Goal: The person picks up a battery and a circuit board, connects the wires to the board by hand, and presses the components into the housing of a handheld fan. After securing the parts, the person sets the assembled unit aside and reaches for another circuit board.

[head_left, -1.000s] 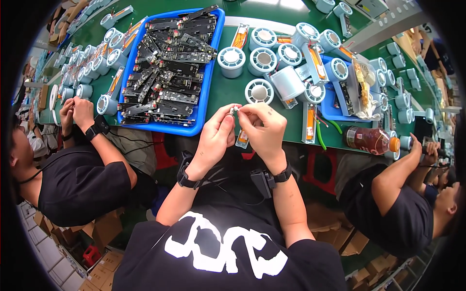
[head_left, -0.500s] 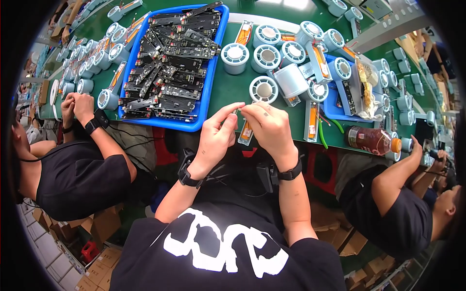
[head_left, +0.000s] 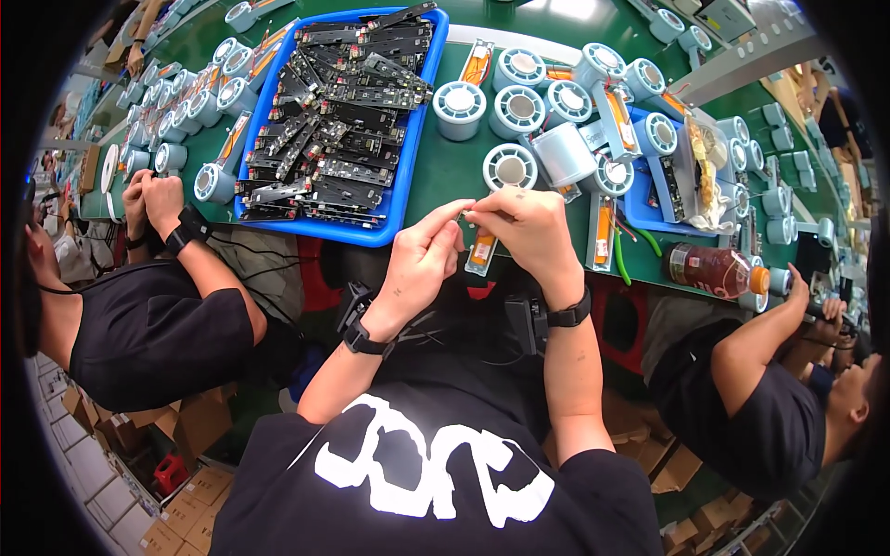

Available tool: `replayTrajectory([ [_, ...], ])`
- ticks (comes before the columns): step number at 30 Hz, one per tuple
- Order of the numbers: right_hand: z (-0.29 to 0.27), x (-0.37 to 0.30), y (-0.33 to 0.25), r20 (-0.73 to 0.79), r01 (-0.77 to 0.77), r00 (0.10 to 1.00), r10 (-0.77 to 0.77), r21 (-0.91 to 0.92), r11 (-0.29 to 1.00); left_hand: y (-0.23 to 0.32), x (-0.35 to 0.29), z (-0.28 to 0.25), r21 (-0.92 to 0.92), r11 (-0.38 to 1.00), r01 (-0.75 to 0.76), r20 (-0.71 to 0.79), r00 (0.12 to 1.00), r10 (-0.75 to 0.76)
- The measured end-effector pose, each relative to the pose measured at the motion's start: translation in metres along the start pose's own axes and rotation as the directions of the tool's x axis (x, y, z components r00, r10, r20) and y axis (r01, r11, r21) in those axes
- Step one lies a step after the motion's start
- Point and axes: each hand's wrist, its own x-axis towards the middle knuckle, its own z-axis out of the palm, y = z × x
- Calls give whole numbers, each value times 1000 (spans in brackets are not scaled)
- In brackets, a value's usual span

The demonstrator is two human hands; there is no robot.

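Note:
My left hand and my right hand meet fingertip to fingertip just past the near edge of the table. Each is closed in a pinch on something tiny that I cannot make out. Right behind the fingertips lies a pale blue fan-like device, with a round slotted head and an open handle showing an orange battery. My right hand hides part of it. To the left of my hands, a blue tray holds a heap of narrow black circuit boards.
More pale blue devices crowd the green table on the right. Beyond them are green-handled pliers, a smaller blue tray and a dark red drink bottle. Co-workers sit on both sides, their black sleeves near the table edge.
The view has shifted slightly, so the table things sit a little farther right. My hands stay together, still pinching, with the right wrist moved slightly to the right.

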Motion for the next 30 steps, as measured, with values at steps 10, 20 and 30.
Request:
replayTrajectory([
  [10, -6, -20, -25, -250, -58, 965, 77, 80, 995, 21, 10, 10, -86, 996, -7, -120, 993, -3],
  [20, 14, -33, -52, -240, -292, 852, 465, 519, 803, 20, 4, 21, 218, 924, -315, 37, 949, 314],
  [30, 8, -38, -26, -277, -204, 827, 489, 663, 721, 9, 8, 10, 384, 893, -235, -171, 932, 319],
])
